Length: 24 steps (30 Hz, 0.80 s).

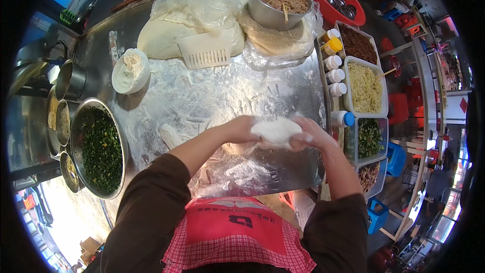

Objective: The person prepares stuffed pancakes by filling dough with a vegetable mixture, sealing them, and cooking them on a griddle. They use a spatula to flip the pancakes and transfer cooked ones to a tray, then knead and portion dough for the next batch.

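Note:
A white, floury piece of dough [276, 133] is held between my two hands above the floured metal worktop [280, 87]. My left hand [242, 131] grips its left end, and my right hand [307, 133] grips its right end; both are slightly blurred. Below and behind the left hand, another pale piece of dough [238, 148] shows in part. To the left, a dough piece [170, 136] lies on the worktop beside my forearm. A large mass of dough [163, 38] rests at the back, partly under clear plastic, with a white slotted plastic scraper [206, 49] leaning on it.
A white bowl of flour [130, 71] stands at the back left, above a steel bowl of chopped greens [101, 151]. At the back right is a metal pot of minced filling [281, 2]. Shaker bottles [335, 76] and filling tubs [365, 87] line the right edge.

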Motion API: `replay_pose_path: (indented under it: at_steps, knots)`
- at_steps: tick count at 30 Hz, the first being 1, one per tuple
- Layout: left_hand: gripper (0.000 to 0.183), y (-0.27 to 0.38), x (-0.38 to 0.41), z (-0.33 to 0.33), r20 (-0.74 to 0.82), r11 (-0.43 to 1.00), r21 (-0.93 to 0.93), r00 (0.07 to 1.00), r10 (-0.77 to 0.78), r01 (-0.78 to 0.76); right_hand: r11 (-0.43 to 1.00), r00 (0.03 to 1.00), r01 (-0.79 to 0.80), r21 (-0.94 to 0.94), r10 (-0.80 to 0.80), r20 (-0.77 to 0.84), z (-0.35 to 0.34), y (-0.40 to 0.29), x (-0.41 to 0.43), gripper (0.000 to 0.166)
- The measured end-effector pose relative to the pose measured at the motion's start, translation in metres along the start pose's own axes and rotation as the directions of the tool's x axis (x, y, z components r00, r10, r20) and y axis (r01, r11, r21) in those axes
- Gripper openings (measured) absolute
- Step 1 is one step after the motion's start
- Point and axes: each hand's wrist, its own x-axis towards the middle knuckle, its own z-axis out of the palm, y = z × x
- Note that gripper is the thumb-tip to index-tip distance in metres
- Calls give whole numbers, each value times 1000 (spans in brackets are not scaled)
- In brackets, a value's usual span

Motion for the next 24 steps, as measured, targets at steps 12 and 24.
replay_pose_path:
  at_steps: [12,24]
  knots:
    - [87,-9,-63,52,-149,863,490,987,-58,124,863,973,88,-497,-181,-142,76,-60,-7,76]
    - [82,-65,-149,43,-211,802,554,969,-125,225,765,928,22,-643,-255,-271,49,-101,-35,63]
